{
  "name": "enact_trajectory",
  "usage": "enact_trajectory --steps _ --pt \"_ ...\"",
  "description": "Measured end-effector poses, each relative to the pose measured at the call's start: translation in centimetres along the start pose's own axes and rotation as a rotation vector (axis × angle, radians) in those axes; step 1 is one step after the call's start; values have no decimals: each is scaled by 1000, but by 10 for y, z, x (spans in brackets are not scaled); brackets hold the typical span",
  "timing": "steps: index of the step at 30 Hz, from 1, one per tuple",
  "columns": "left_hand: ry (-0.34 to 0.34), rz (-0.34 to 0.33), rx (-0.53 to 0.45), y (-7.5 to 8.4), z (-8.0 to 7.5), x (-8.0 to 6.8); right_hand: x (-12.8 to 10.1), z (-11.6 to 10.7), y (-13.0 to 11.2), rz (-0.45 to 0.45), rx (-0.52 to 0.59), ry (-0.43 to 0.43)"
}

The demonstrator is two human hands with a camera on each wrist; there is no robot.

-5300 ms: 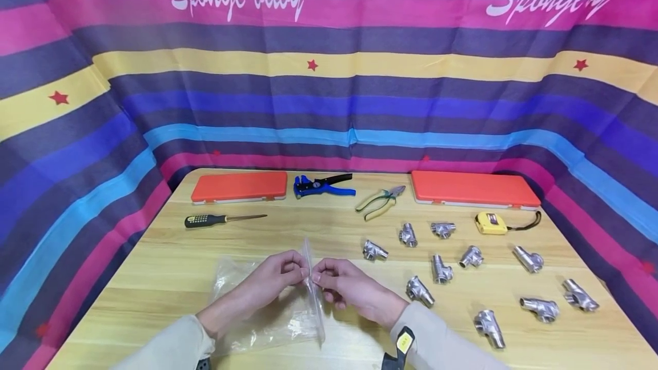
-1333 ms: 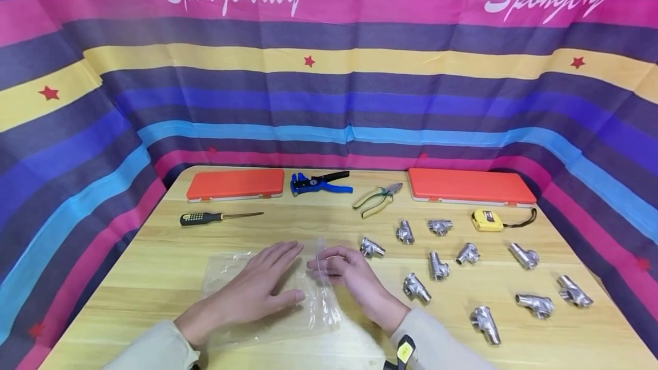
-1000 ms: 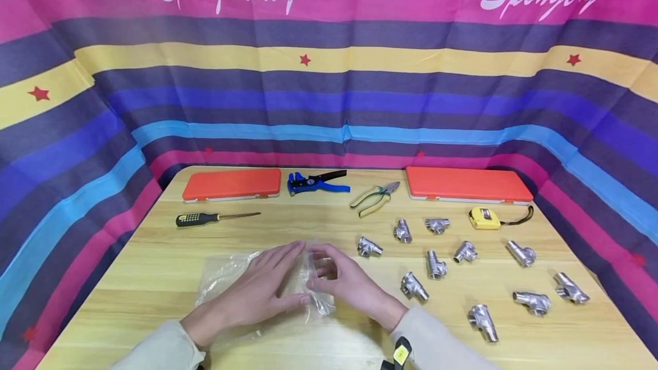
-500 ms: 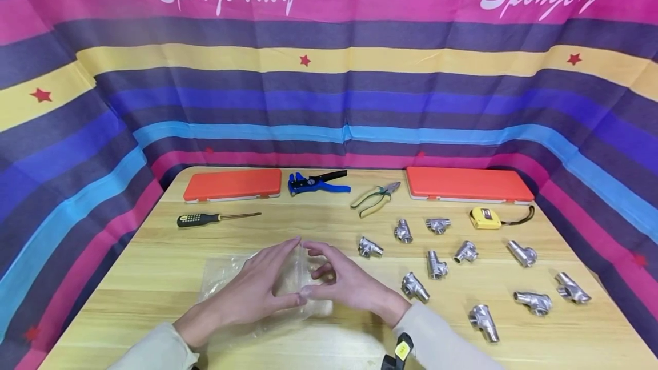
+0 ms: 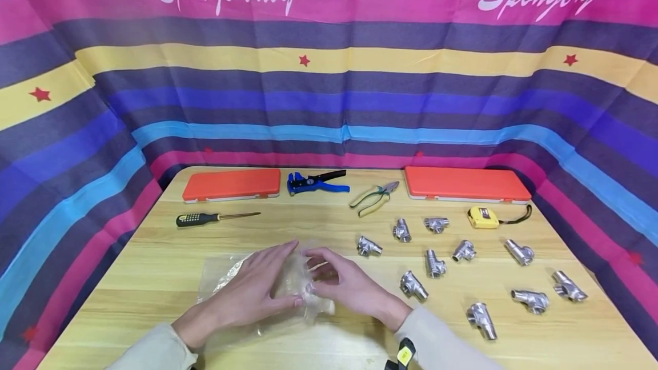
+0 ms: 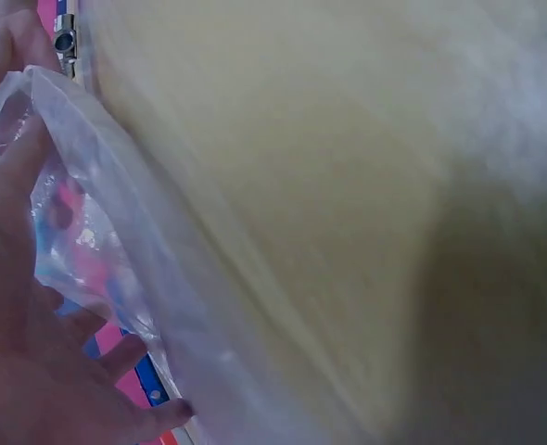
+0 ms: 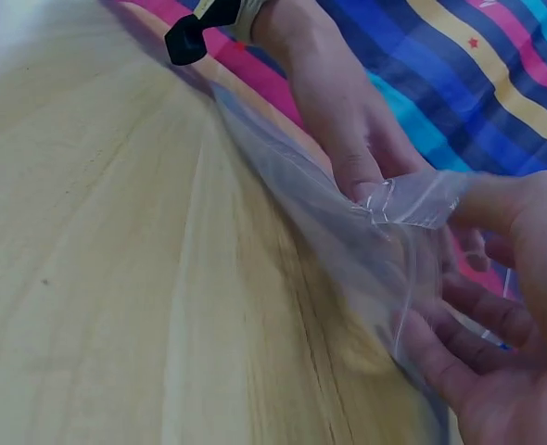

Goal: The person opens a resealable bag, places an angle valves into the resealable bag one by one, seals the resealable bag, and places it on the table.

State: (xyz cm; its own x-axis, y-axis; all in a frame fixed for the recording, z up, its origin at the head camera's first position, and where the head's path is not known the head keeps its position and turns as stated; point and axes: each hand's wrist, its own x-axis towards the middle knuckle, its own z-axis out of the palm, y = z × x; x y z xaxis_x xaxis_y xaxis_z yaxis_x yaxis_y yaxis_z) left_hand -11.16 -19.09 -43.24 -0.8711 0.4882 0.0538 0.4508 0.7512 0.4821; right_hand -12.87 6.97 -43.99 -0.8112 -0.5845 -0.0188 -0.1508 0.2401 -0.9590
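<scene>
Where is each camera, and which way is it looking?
Head: worn on the person's head, looking forward and down at the table; shows the left hand, right hand and both sleeves.
Left wrist: on the left wrist, looking close along the left hand at the clear plastic bag.
Right wrist: on the right wrist, looking across the tabletop at both hands on the bag's edge.
Shared: all three views show the clear plastic bag.

Left wrist view is smeared with motion blur: the surface (image 6: 329,185) is a pale wash, and the clear bag (image 6: 116,241) runs off the bottom edge. The left hand (image 6: 23,362) is cut by the left and lower edges. In the right wrist view, the right hand (image 7: 515,306) is cropped at the right edge. From the head view, the bag's mouth hides behind both hands.
</scene>
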Motion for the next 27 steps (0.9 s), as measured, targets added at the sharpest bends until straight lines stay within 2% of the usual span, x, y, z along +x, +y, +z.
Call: enact_trajectory --steps 6,9,14,21,27 --pt "-49 -10 30 1 -1 0 -4 -4 -3 11 9 43" --pt "-73 -5 43 0 -2 -1 -5 -3 -4 -11 -24 55" --pt "-57 11 25 -6 -4 -6 -7 -1 -4 -17 65 72" --pt "32 9 41 -8 -4 -9 -5 -2 -4 -37 159 77" --pt "164 88 40 -12 -6 -7 -6 -1 -3 -47 165 46"
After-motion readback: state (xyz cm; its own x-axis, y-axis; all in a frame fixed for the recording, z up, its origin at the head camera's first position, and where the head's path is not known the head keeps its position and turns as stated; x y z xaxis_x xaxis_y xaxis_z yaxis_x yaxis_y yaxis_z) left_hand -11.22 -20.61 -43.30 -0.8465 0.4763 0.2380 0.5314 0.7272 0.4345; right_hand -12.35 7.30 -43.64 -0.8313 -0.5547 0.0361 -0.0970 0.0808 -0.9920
